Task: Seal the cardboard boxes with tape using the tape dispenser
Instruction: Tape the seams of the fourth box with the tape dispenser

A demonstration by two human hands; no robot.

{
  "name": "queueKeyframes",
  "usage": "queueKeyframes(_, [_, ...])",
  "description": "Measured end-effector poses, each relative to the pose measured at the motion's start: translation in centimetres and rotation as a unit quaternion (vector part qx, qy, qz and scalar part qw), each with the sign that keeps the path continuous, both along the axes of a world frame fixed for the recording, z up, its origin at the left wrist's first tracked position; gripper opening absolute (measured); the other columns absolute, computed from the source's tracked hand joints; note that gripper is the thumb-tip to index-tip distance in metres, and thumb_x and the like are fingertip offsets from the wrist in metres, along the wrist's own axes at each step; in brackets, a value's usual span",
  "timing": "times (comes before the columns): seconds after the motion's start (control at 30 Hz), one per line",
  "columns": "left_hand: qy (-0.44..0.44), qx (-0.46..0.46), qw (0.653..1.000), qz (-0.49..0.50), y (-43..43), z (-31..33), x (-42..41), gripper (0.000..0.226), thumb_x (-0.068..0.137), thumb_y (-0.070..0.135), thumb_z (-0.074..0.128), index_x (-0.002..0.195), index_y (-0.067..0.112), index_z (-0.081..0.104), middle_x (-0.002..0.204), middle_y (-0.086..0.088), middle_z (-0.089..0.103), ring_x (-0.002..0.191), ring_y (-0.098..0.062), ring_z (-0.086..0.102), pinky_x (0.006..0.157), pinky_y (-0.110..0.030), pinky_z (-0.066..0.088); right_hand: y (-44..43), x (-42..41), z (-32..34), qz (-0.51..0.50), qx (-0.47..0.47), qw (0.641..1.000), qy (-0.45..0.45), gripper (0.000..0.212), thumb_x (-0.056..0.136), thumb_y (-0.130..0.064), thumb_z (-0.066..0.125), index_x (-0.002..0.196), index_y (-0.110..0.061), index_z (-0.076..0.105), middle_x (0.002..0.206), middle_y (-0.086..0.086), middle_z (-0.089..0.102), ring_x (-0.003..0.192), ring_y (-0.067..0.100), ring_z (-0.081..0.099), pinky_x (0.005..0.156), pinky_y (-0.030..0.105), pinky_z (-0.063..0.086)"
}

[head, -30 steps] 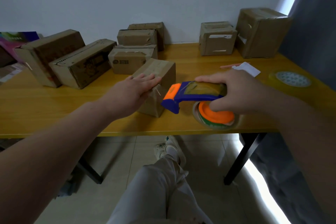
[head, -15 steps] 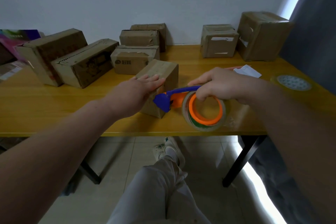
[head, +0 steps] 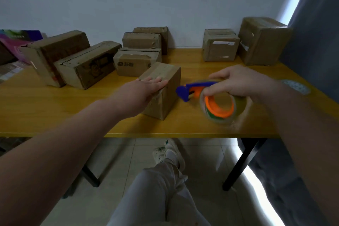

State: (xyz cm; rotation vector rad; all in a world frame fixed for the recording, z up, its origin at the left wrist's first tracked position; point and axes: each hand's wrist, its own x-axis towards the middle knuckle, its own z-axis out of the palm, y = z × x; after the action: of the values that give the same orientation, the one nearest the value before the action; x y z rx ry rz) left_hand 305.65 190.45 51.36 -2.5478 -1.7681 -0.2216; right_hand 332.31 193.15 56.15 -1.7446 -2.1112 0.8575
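Cardboard box (head: 163, 73) near the worktop (head: 55, 108) front edge. Your left grip (head: 143, 93) flat on its top, fingers straight. Your right grip (head: 242, 82) curls round the tape dispenser (head: 208, 104), nose just beside the box.

The tape dispenser (head: 198, 86) is deep blue with an orange hub (head: 211, 105) inside a yellowish translucent roll (head: 240, 104), the cardboard boxes (head: 88, 64) are dull brown, the table (head: 55, 112) is honey-yellow wood grain on black legs (head: 240, 163), the far-left carton (head: 16, 42) is purple and magenta, the round disc (head: 295, 86) is pale and dotted, and the trousers (head: 161, 189) are white.
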Motion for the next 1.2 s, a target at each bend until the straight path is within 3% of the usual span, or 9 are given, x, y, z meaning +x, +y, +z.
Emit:
queueKeyframes(0.1, [-0.007, 0.011, 1.0, 0.005, 0.0, -0.1, 0.2, 0.067, 0.097, 0.008, 0.042, 0.148, 0.041, 0.015, 0.155, 0.014, 0.018, 0.143, -0.012, 0.017, 0.114, -0.037, 0.018, 0.5, 0.0, -1.9, -0.066, 0.128, 0.989, -0.032, 0.08, 0.081, -0.057, 0.063, 0.146, -0.022, 0.034, 0.145, 0.005, 0.043, 0.125, 0.023, 0.044, 0.093, 0.037, 0.039])
queueKeyframes(0.27, [-0.023, 0.065, 0.997, 0.033, -0.5, -0.6, 1.2, 0.06, 0.098, 0.015, 0.044, 0.146, 0.041, 0.023, 0.153, 0.016, 0.025, 0.14, -0.013, 0.027, 0.106, -0.038, 0.035, 0.6, -1.9, -6.2, -0.081, 0.177, 0.968, -0.157, 0.07, 0.095, -0.019, 0.054, 0.151, -0.021, 0.012, 0.133, 0.016, 0.043, 0.12, 0.031, 0.045, 0.088, 0.039, 0.043])
queueKeyframes(0.37, [-0.019, 0.102, 0.993, 0.065, -0.8, -0.8, 1.5, 0.064, 0.094, 0.018, 0.055, 0.145, 0.041, 0.026, 0.151, 0.016, 0.03, 0.136, -0.011, 0.034, 0.1, -0.035, 0.043, 0.4, -2.4, -8.0, -0.061, 0.19, 0.956, -0.216, 0.072, 0.093, -0.01, 0.054, 0.151, -0.022, 0.012, 0.126, 0.014, 0.045, 0.113, 0.029, 0.047, 0.076, 0.034, 0.039])
queueKeyframes(0.53, [-0.025, 0.026, 0.998, 0.049, -1.1, 0.6, 1.6, 0.068, 0.086, 0.022, 0.063, 0.145, 0.033, 0.032, 0.151, 0.011, 0.033, 0.134, -0.018, 0.037, 0.104, -0.035, 0.037, -0.1, -3.0, -8.6, -0.057, 0.216, 0.94, -0.257, 0.062, 0.089, -0.015, 0.058, 0.144, -0.024, 0.031, 0.125, 0.011, 0.042, 0.115, 0.028, 0.041, 0.081, 0.035, 0.038])
queueKeyframes(0.67, [-0.126, -0.082, 0.988, 0.027, -0.9, 2.8, 1.4, 0.046, 0.093, 0.031, 0.05, 0.138, 0.025, 0.047, 0.142, 0.003, 0.042, 0.122, -0.011, 0.039, 0.096, -0.029, 0.032, -0.8, -4.7, -7.4, 0.007, 0.271, 0.954, -0.131, 0.064, 0.088, -0.016, 0.062, 0.146, -0.017, 0.034, 0.136, 0.011, 0.042, 0.125, 0.027, 0.038, 0.099, 0.037, 0.037])
queueKeyframes(0.77, [-0.199, -0.121, 0.971, 0.062, -0.7, 3.7, 1.5, 0.037, 0.099, 0.037, 0.038, 0.124, 0.023, 0.061, 0.13, -0.001, 0.055, 0.106, -0.009, 0.043, 0.087, -0.029, 0.032, -1.7, -7.2, -6.4, 0.088, 0.181, 0.979, -0.032, 0.077, 0.089, -0.013, 0.06, 0.152, -0.02, 0.016, 0.153, 0.003, 0.029, 0.137, 0.021, 0.031, 0.106, 0.03, 0.031])
queueKeyframes(0.93, [-0.23, -0.149, 0.955, 0.117, -0.5, 4.3, 1.3, 0.038, 0.096, 0.047, 0.044, 0.097, 0.016, 0.064, 0.105, -0.007, 0.061, 0.088, -0.017, 0.053, 0.081, -0.038, 0.042, -2.5, -10.1, -6.6, 0.121, 0.064, 0.991, -0.007, 0.089, 0.092, -0.018, 0.058, 0.152, -0.018, -0.008, 0.145, 0.005, 0.039, 0.122, 0.021, 0.047, 0.089, 0.022, 0.04])
queueKeyframes(1.1, [-0.24, -0.162, 0.95, 0.115, 0.0, 4.4, 1.1, 0.022, 0.093, 0.043, 0.051, 0.095, 0.024, 0.061, 0.114, -0.006, 0.059, 0.092, -0.011, 0.048, 0.077, -0.028, 0.037, -2.8, -10.0, -7.7, 0.115, 0.041, 0.992, -0.04, 0.081, 0.091, -0.013, 0.055, 0.153, -0.017, 0.002, 0.128, 0.01, 0.052, 0.094, 0.019, 0.057, 0.072, 0.025, 0.049])
queueKeyframes(1.2, [-0.16, -0.186, 0.966, 0.076, 0.1, 4.6, 0.9, 0.033, 0.092, 0.031, 0.052, 0.124, 0.031, 0.061, 0.132, 0.001, 0.053, 0.102, -0.007, 0.037, 0.085, -0.026, 0.03, -2.4, -9.0, -8.2, 0.136, 0.069, 0.984, -0.093, 0.054, 0.09, -0.009, 0.053, 0.143, -0.008, 0.038, 0.124, 0.009, 0.058, 0.097, 0.021, 0.059, 0.079, 0.03, 0.052])
